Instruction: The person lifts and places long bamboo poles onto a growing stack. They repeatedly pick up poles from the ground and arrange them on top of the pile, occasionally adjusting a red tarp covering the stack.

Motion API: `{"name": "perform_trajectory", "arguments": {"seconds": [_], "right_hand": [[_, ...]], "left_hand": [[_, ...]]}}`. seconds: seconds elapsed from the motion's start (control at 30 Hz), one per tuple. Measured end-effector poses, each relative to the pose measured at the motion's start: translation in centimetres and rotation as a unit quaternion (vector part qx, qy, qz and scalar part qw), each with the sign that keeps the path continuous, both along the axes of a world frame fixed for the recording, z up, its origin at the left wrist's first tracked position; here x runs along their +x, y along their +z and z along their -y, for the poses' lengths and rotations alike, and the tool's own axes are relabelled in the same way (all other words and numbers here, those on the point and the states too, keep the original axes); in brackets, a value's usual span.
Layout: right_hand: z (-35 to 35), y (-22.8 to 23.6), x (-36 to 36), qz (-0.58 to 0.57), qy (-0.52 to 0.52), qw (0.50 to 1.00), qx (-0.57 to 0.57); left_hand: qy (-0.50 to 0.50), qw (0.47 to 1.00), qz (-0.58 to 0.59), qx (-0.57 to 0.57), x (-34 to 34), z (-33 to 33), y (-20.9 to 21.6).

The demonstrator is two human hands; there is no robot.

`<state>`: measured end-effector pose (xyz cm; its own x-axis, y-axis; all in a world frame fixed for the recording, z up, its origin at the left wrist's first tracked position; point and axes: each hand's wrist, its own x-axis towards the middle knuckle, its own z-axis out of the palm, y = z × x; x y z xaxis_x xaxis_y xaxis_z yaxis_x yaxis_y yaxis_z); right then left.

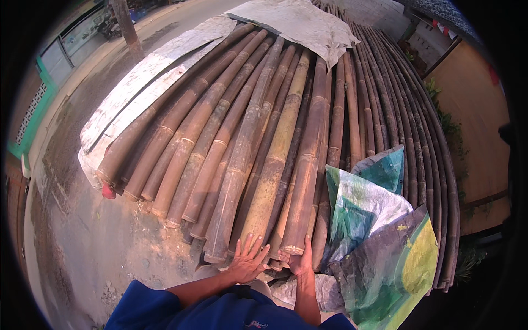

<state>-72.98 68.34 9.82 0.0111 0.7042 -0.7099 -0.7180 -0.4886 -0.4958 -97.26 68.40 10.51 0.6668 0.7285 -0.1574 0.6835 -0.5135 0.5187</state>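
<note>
A: Left hand status?
B: Left hand (248, 263) is on the near end of the yellowish pole (276, 159), fingers straight and spread, not wrapped round anything.
A: Right?
B: Right hand (301, 263) is at the near end of the brown pole (306, 170), just right of the yellowish one. Thumb up its right side, other fingers bent at the lower rim. Can't tell how tight.
A: Where are those two poles?
B: Middle of a big bamboo stack (231, 132), near ends toward the person, yellowish one slightly tilted in view.
A: Around it?
B: Pale sheet (297, 25) over the far part. Crumpled green-and-white tarp (385, 269) right of the hands. Grey pavement (132, 242) to the left.
</note>
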Motion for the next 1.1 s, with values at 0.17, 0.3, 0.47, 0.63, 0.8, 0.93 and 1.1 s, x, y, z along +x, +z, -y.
{"name": "perform_trajectory", "arguments": {"seconds": [0.17, 0.3, 0.47, 0.63, 0.8, 0.93, 1.1], "right_hand": [[-0.1, -1.0, -1.0, 0.045, 0.043, 0.997, -0.038], [0.0, -3.2, -3.1, 0.066, 0.096, 0.992, -0.056], [0.5, -5.3, -4.9, 0.048, 0.048, 0.995, -0.070], [0.7, -5.0, -6.0, 0.109, 0.034, 0.990, -0.088], [1.3, -4.6, -6.8, 0.250, -0.001, 0.965, -0.078], [1.4, -3.3, -8.9, 0.461, -0.028, 0.886, -0.044], [-0.6, 2.7, -14.1, 0.739, -0.018, 0.657, 0.151]], "left_hand": [[0.029, 0.988, 0.133, -0.067, -1.6, -1.1, 1.8], [0.144, 0.958, 0.247, 0.024, -5.3, -2.1, 5.6], [0.376, 0.912, 0.163, -0.021, -9.9, -2.8, 5.7], [0.392, 0.760, 0.348, -0.384, -11.3, -3.0, 1.6], [0.403, 0.631, 0.461, -0.476, -16.4, -3.6, 3.3], [0.403, 0.540, 0.576, -0.462, -26.4, -4.5, 8.3], [0.476, 0.452, 0.665, -0.355, -32.6, -5.1, 9.4]]}}
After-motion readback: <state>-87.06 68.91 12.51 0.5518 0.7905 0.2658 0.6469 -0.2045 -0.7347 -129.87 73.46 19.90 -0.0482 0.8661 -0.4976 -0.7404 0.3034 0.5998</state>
